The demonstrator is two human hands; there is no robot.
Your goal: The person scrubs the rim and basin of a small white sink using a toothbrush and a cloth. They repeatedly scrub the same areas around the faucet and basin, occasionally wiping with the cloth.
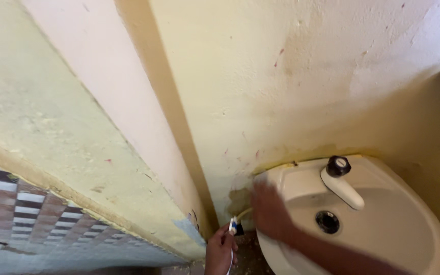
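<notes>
Blurrily, the right hand (pixel 270 214) lies spread on the washbasin (pixel 408 234) rim; the left hand (pixel 221 249) pinches a small white tube (pixel 234 225).

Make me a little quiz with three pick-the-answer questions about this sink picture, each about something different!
1. Where does the right hand rest?
A. on the tap
B. on the near left rim of the sink
C. on the tiled wall

2. What colour is the knob on top of the tap?
A. black
B. red
C. yellow

3. What is the left hand doing?
A. lying flat and empty
B. pinching a small white and blue object
C. pressing the sink drain

Answers:
1 B, the blurred hand lies over the sink edge, left of the drain.
2 A, the knob is dark against the cream tap.
3 B, the small white and blue object sticks up from its fingers, below the wall.
</notes>
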